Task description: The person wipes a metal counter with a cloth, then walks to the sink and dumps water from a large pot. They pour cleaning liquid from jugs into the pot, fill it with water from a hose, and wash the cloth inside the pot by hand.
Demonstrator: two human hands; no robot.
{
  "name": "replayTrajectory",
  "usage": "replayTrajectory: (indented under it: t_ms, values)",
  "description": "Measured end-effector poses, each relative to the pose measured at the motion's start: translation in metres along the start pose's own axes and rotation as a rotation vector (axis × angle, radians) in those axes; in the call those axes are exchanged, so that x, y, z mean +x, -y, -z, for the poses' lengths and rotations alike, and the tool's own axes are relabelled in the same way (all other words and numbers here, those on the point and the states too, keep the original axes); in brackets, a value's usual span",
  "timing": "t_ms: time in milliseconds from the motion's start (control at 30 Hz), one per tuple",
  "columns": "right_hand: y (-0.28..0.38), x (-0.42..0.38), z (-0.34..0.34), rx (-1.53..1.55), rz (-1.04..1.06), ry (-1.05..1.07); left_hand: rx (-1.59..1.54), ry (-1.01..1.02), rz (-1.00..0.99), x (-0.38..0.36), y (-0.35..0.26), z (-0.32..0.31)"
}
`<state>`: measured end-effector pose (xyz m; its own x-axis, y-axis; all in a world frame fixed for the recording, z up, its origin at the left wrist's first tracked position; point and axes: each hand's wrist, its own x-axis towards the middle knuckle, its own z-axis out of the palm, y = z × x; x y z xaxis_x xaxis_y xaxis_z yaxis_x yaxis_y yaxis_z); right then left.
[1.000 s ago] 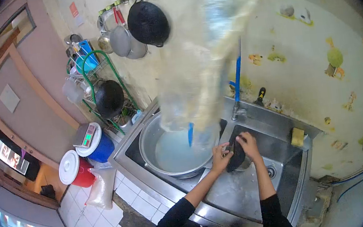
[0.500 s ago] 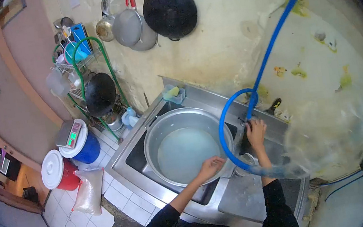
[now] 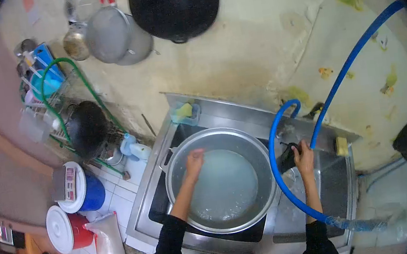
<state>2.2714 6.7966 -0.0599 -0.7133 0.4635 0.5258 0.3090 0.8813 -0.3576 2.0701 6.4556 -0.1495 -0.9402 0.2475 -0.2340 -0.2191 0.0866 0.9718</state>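
Observation:
A large round metal pot (image 3: 265,195) sits over the sink basin, holding cloudy, pale liquid (image 3: 224,175). My left hand (image 3: 195,162) is above the liquid near the pot's left side, its fingers loosely bent and blurred, with nothing visible in them. To the right of the pot, my right hand (image 3: 305,157) is closed at the lower end of a blue hose (image 3: 334,95). Beside its thumb is a black piece (image 3: 287,159), partly hidden; I cannot make out how it joins the hose. A hose loop passes between the pot and this hand.
The steel sink unit (image 3: 138,218) has a sponge box (image 3: 185,113) at its back left and a yellow sponge (image 3: 341,146) at the back right. A black wok (image 3: 176,8) and strainers (image 3: 108,34) hang above. Lidded buckets (image 3: 61,228) and a filled sack (image 3: 110,242) stand left.
My left hand has moved from the pot's right front rim to above its left side. My right hand stays by the hose end. The whole view has shifted and come closer.

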Motion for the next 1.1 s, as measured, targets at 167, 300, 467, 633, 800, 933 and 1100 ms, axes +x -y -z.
replayTrajectory:
  t_ms: [167,300,467,633,800,933,1100]
  values:
    - [0.009,-0.008,0.022,0.007,-0.144,0.021,0.679,0.248,-0.620,-0.079,-0.017,0.034]
    - [0.012,-0.007,0.022,0.073,-0.084,-0.162,0.678,0.864,-0.584,-0.151,0.009,0.071]
    - [0.012,-0.029,0.012,-0.161,-0.104,-0.103,0.876,0.097,-0.528,-0.172,0.008,0.089]
    - [0.013,-0.042,0.016,-0.082,-0.092,-0.216,0.798,-0.222,-0.379,-0.179,0.012,0.084]
    - [0.006,-0.064,0.025,0.012,-0.108,-0.043,0.236,-0.263,-0.084,-0.186,0.053,0.095]
    - [0.005,-0.110,0.031,-0.037,-0.277,0.098,0.077,-0.156,0.191,-0.182,0.085,0.115]
    - [-0.005,-0.186,0.022,0.007,-0.504,0.353,0.190,-0.214,0.111,-0.163,0.096,0.118]
